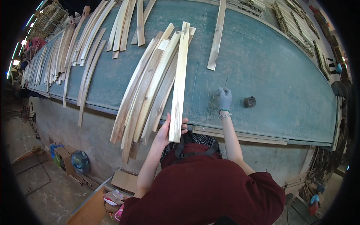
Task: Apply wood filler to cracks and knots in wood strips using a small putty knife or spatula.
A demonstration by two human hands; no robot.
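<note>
My bare left hand is closed round the near end of a long pale wooden slat, thumb on one side and fingertips showing on the other. The slat slants over the table's near edge, beside a fanned stack of slats. My right hand, in a grey glove with a bracelet at the wrist, pinches a thin, dark-tipped tool pointing away from me. Its exact kind is too small to tell. A small dark cup stands on the table just right of that hand.
The long green table carries a single slat at its far middle and more slat piles to the left. Another person's hands are at the far left. Below lie a cardboard box and bags.
</note>
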